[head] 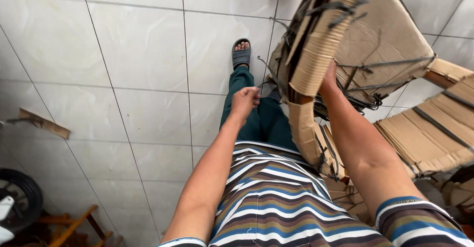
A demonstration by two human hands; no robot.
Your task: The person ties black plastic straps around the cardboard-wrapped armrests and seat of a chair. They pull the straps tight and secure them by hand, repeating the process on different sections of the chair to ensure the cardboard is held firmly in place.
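Right hand (330, 79) gripping tied cardboard bundle (345, 39) far right, hoisted off tiled floor (138, 54); left hand (245, 100) clenched, seemingly pulling thin strap taut.

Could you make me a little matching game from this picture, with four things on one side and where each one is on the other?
Things:
1. right hand
2. left hand
3. sandal
4. cardboard scrap

Places:
A. lying alone on the tiles at far left
B. on the foot, on the floor
C. closed in a fist above the green trousers
D. gripping the tied cardboard bundle

Pairs: 1-D, 2-C, 3-B, 4-A
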